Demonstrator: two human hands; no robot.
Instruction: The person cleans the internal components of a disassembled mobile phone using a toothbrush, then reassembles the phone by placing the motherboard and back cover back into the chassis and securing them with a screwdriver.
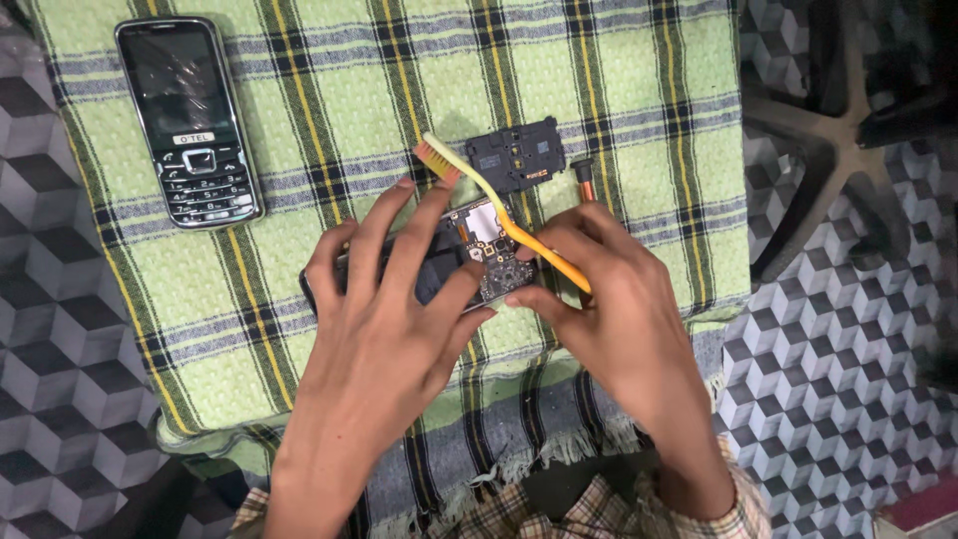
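- The left hand (384,299) lies spread over an opened mobile phone (469,255); its fingers (424,225) are stretched long and fanned apart, pressing down on the phone's dark body, while the thumb rests against the phone's near edge beside the bare circuit board.
- The right hand (609,299) has its fingers curled shut around the orange handle of a toothbrush (489,195). The thumb tip also touches the near corner of the opened phone.
- The toothbrush runs slantwise from that hand up and away, crossing over the exposed circuit board; its pale yellow neck ends in an orange-bristled head that lies just past the left hand's fingertips.
- The opened phone lies near the middle of a green plaid cloth (619,90), a little toward the cloth's near edge, with its metal shield and small components showing between the two hands.
- Just beyond it, toward the far edge, lies a loose black plastic phone part (519,155) with cut-outs, and just beside that a small copper-coloured cylinder (585,182) on a dark stem, half hidden by the right hand.
- At the cloth's far left corner lies a whole black keypad phone (190,120), face up, screen dark, with a pale label strip under the screen.
- The cloth is lime green with dark green, yellow and grey stripes and a fringed near edge; it lies on a surface patterned with grey and white cubes (60,369).
- A dark spoked chair base (848,140) stands at the far right.
- Checked sleeves (599,514) show at the bottom.
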